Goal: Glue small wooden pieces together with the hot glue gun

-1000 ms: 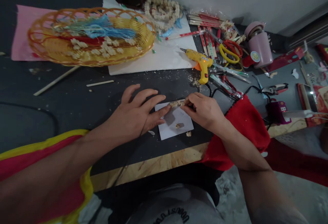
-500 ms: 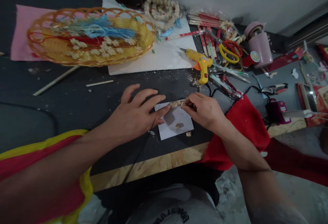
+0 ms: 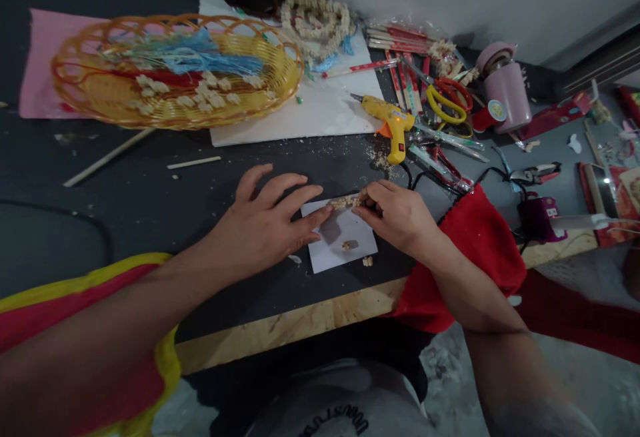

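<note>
A short row of small pale, wood-like pieces (image 3: 345, 202) lies along the far edge of a white paper (image 3: 333, 250). My right hand (image 3: 397, 214) pinches the row's right end between thumb and fingertips. At the left end, a fingertip of my left hand (image 3: 270, 217) touches the row, while its other fingers are spread above the table. One small pale piece (image 3: 346, 245) rests on the paper below the row. Another pale piece (image 3: 368, 261) lies on the dark table just off the paper's lower right corner.
A wicker basket (image 3: 240, 117) with blue tassels stands at the back left, partly over a white board (image 3: 320, 110). Near its right edge lies a yellow glue gun (image 3: 395, 124). Scissors (image 3: 445, 107), a pink flask (image 3: 507, 94) and a red cloth (image 3: 480, 250) are to the right.
Almost nothing differs. Both hands stay at the two ends of the row, and the small piece on the paper seems to lie in the same place.
</note>
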### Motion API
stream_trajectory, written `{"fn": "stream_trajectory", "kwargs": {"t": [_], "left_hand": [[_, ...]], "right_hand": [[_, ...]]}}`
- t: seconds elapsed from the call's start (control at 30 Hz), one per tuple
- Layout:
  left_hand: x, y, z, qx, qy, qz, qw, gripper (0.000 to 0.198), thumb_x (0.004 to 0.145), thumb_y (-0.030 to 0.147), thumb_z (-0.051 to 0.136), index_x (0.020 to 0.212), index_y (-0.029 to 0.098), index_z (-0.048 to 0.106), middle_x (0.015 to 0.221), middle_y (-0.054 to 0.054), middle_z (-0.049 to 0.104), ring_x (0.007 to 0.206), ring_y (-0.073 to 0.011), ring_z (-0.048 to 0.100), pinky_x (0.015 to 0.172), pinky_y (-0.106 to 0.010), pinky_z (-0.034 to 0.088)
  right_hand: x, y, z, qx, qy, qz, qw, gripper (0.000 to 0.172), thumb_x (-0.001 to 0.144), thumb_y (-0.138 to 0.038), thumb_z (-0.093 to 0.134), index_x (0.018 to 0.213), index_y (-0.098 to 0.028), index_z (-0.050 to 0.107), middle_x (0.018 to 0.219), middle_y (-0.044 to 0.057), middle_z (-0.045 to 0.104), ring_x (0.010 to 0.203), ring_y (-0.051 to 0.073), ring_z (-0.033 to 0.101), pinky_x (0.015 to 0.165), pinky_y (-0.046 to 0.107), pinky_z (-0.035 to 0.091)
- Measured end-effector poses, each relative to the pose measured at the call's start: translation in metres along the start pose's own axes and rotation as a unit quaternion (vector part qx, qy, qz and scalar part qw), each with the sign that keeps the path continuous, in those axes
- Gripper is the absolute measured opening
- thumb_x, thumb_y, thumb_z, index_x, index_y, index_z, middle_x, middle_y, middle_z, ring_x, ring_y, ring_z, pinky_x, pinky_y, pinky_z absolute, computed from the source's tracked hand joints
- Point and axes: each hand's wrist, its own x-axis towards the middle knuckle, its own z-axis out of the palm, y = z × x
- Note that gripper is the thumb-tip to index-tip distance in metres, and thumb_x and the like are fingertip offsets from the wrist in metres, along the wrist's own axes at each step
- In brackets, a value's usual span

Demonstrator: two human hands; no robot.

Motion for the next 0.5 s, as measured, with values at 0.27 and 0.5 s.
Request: {"fn": "stream_trajectory", "kwargs": {"t": [0.27, 0.5], "left_hand": [[-0.0003, 0.0011, -0.0013, -0.006, -0.015, -0.016, 1.0, 0.028, 0.096, 0.038, 0.06, 0.122, 0.03, 0.065, 0.133, -0.005, 0.062, 0.128, -0.0284, 0.051, 0.116, -0.056, 0.029], [0.0006, -0.0001, 0.0, 0.01, -0.005, 0.001, 1.0, 0.026, 0.096, 0.036, 0.059, 0.12, 0.03, 0.067, 0.132, -0.006, 0.064, 0.125, -0.0301, 0.053, 0.112, -0.057, 0.033]], "right_hand": [[-0.0008, 0.0016, -0.0006, 0.009, 0.008, -0.014, 1.0, 0.012, 0.092, -0.03, 0.063, 0.09, -0.018, 0.06, 0.087, 0.005, 0.062, 0.073, 0.016, 0.057, 0.067, 0.027, 0.042], [-0.0004, 0.0002, -0.0005, 0.01, 0.012, -0.009, 1.0, 0.008, 0.092, -0.025, 0.06, 0.088, -0.017, 0.06, 0.087, 0.005, 0.063, 0.073, 0.016, 0.059, 0.067, 0.026, 0.044]]}}
